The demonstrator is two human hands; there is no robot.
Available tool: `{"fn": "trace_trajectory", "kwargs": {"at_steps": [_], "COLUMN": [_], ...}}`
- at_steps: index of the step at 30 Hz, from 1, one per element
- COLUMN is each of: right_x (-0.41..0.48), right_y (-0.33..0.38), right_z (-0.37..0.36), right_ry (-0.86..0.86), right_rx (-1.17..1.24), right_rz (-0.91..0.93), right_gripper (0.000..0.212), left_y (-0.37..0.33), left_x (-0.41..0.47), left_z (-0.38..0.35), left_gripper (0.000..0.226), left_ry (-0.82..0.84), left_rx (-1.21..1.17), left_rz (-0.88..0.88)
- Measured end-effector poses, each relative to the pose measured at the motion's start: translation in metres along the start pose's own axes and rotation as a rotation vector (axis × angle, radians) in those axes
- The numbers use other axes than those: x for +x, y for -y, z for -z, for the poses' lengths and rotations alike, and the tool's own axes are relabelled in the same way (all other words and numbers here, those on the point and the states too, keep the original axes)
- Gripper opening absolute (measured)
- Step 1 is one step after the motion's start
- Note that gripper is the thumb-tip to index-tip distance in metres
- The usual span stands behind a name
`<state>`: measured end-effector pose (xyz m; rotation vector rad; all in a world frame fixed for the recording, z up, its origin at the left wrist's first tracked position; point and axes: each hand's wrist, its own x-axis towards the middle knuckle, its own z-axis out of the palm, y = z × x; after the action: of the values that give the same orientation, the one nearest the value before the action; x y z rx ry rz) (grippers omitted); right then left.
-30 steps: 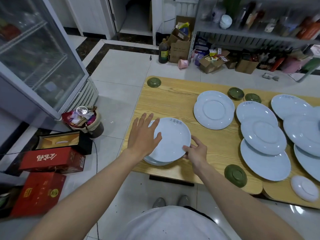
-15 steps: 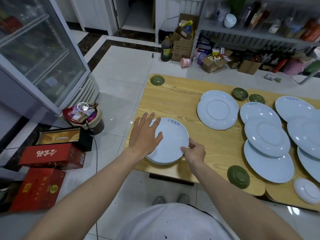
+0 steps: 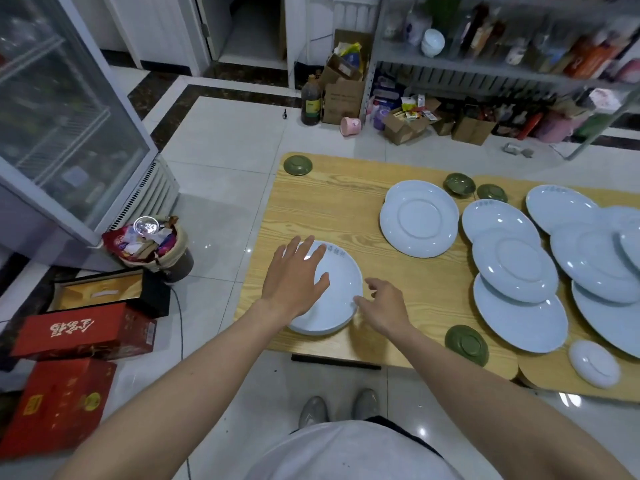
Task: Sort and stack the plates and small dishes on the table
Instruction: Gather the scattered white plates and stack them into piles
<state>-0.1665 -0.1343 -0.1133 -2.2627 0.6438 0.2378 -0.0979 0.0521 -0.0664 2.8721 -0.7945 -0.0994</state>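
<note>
Left hand [image 3: 294, 282] flat, fingers spread wide, on short stack of pale blue round ceramic plates [image 3: 341, 289]. Right hand [image 3: 384, 308] relaxed, fingertips at stack's right rim, holding nothing.

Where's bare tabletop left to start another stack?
Two patches of the wooden table: the far-left stretch between the small green corner dish, the upturned pale blue plates and the pale blue plate stack under the left hand; and the strip from the right hand to the overlapping blue plates. The right side is crowded.
</note>
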Motion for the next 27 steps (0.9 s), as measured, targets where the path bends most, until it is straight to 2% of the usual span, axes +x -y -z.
{"fn": "trace_trajectory", "kwargs": {"at_steps": [2, 5, 9, 17, 27], "right_x": [0.001, 0.004, 0.016, 0.049, 0.099], "right_y": [0.000, -0.001, -0.004, -0.031, -0.068], "right_z": [0.020, 0.055, 0.104, 0.185, 0.232], "right_ry": [0.054, 0.021, -0.038, -0.116, -0.071], "right_rx": [-0.236, -0.613, -0.825, -0.899, -0.874], "right_rz": [0.112, 0.278, 0.307, 0.312, 0.391], "right_gripper": [0.061, 0.060, 0.062, 0.066, 0.065], "left_y": [-0.009, -0.028, -0.060, -0.128, -0.192], "left_x": [0.008, 0.023, 0.045, 0.098, 0.149], "left_z": [0.002, 0.005, 0.011, 0.015, 0.000], "left_gripper": [0.058, 0.058, 0.059, 0.060, 0.063], "left_ry": [0.011, 0.034, 0.040, 0.027, 0.011], "left_rx": [0.002, 0.038, 0.077, 0.115, 0.103], "left_rz": [-0.032, -0.085, -0.140, -0.151, -0.059]}}
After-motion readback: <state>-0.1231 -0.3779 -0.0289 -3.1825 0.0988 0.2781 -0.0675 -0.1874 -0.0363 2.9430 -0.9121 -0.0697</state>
